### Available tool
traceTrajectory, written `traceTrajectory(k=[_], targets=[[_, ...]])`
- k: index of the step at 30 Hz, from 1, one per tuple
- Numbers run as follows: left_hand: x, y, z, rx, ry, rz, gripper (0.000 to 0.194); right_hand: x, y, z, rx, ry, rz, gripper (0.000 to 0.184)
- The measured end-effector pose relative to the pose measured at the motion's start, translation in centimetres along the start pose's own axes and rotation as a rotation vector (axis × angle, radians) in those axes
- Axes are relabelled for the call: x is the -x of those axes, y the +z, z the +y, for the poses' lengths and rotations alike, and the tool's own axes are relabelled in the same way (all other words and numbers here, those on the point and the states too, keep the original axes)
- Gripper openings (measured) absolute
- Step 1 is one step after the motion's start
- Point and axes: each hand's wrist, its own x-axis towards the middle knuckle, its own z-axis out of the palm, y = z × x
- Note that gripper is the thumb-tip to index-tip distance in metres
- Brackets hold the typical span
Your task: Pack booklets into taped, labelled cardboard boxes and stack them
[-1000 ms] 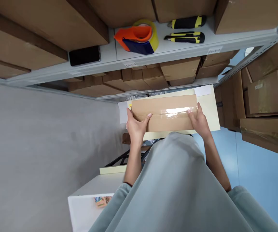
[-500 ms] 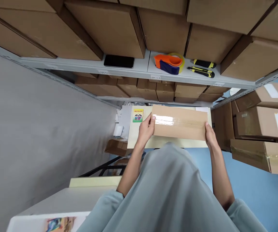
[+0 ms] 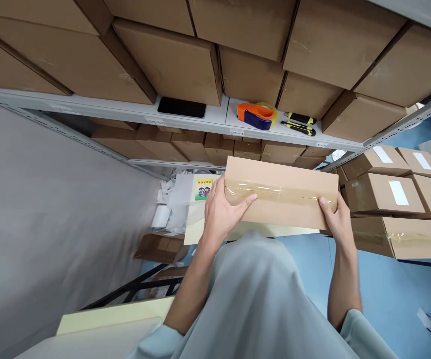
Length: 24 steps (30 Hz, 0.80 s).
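Head view: left hand [image 3: 221,212] and right hand [image 3: 338,219] are clamped, one grip at each end of the carton [image 3: 281,207], held over the desk [image 3: 195,220]; light, even pressure from both should keep it level without lifting the tape [image 3: 275,189].

A grey wall [image 3: 51,199] stands left; pale shelving [image 3: 215,114] ahead; blue floor [image 3: 383,289], apparently smooth, below.

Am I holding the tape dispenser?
No, the tape dispenser sits on the shelf; your left hand and right hand hold a cardboard box.
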Motion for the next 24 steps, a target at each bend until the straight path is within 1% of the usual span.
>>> traceTrajectory(k=[2,4,6,8,11,14,17,20,22,24], targets=[[0.0,-0.3,-0.6,-0.026,0.023,0.036,0.073,-0.1,0.4,-0.3,0.042,-0.058,0.04,0.071],[0.1,-0.6,-0.8,-0.029,0.049,0.044,0.065,-0.1,0.4,-0.2,0.056,-0.082,0.065,0.07],[0.5,-0.7,-0.3,-0.01,0.102,0.043,0.061,-0.1,-0.4,0.0,0.043,-0.074,0.074,0.068],[1.0,-0.5,0.8,0.028,0.178,0.039,0.059,0.0,-1.9,0.5,0.05,-0.055,0.088,0.068],[2.1,0.5,2.6,0.09,0.258,0.001,0.056,-0.1,-4.8,1.8,0.136,-0.023,0.128,0.072],[2.9,2.1,3.7,0.111,0.278,-0.07,0.055,0.0,-7.0,3.8,0.234,0.04,0.128,0.075],[3.4,3.5,4.0,0.107,0.288,-0.117,0.055,0.6,-7.9,5.5,0.266,0.095,0.13,0.076],[3.6,4.5,4.4,0.107,0.308,-0.127,0.054,1.4,-8.3,6.4,0.249,0.12,0.143,0.077],[3.7,4.9,5.1,0.113,0.322,-0.128,0.054,1.8,-8.8,6.9,0.226,0.122,0.156,0.076],[4.0,5.4,6.2,0.121,0.341,-0.129,0.055,2.1,-9.9,7.4,0.199,0.111,0.164,0.073]])
